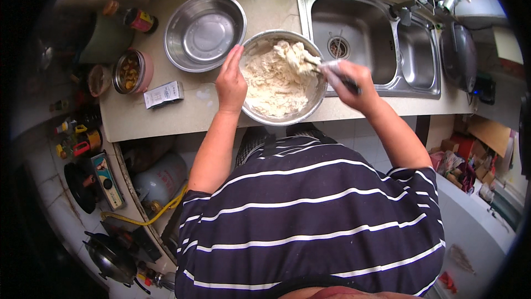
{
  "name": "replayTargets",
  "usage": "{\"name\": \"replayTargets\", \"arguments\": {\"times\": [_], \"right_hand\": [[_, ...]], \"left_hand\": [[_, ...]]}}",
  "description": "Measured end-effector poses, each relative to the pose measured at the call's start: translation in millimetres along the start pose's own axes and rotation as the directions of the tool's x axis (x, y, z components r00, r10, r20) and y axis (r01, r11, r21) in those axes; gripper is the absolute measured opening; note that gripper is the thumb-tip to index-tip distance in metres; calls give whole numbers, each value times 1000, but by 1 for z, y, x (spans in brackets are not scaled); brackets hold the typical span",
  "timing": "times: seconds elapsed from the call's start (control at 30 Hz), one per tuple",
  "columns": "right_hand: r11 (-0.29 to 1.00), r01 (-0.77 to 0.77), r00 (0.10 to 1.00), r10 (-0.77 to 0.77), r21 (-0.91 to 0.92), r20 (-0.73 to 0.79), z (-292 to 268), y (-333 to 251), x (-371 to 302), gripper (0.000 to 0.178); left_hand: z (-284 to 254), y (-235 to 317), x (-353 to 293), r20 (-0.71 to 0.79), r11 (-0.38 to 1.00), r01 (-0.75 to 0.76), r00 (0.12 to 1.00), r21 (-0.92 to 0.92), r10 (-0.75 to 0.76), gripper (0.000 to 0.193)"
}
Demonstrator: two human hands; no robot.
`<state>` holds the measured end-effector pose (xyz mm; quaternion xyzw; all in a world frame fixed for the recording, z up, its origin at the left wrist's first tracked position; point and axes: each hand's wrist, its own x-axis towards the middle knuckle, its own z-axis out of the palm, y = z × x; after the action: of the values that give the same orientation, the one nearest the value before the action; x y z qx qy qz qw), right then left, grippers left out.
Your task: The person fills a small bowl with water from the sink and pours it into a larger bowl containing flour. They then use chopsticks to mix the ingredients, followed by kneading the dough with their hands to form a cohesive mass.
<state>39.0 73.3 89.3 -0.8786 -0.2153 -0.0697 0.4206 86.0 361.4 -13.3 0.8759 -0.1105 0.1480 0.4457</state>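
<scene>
A metal bowl (319, 99) at the counter's front edge contains a shaggy, pale, sticky dough (271, 86). My left hand (231, 84) holds the bowl by its left side, fingers straight and together along the wall. On the right, my right hand (351, 84), whitened at the fingers, is closed around a dark-handled utensil (349, 84). Its far end is buried in a raised clump of dough near the bowl's far right, so its kind is hidden. A wider, shallow metal basin (204, 32) sits just beyond the bowl, to the left.
Right of the bowl is a double steel sink (354, 33). Toward the left stand a pink container of food (145, 71), a small white carton (164, 94) and a dark bottle (141, 20). A gas cylinder (161, 176) with a yellow hose sits below the counter at left.
</scene>
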Motion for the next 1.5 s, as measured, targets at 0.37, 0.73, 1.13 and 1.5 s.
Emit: {"name": "replayTargets", "arguments": {"times": [0.37, 0.73, 1.13, 1.5], "right_hand": [[996, 74, 996, -77, 47, 53, 58, 6, 22, 16], [899, -267, 932, 333, 348, -145, 72, 21, -11, 14], [887, -244, 906, 352, 393, -233, 84, 23, -9, 13], [840, -279, 898, 400, 464, -183, 80, 28, -10, 15]], "left_hand": [[0, -6, 11, 47, 999, -23, 999, -26, 24, 51], [-22, -23, 46, 78, 996, 49, 996, -75, -43, 33], [-20, -165, 127, 215, 556, 831, 539, 24, -814, 29], [-59, 11, 53, 726, 635, 744, 552, -206, -410, 28]]}}
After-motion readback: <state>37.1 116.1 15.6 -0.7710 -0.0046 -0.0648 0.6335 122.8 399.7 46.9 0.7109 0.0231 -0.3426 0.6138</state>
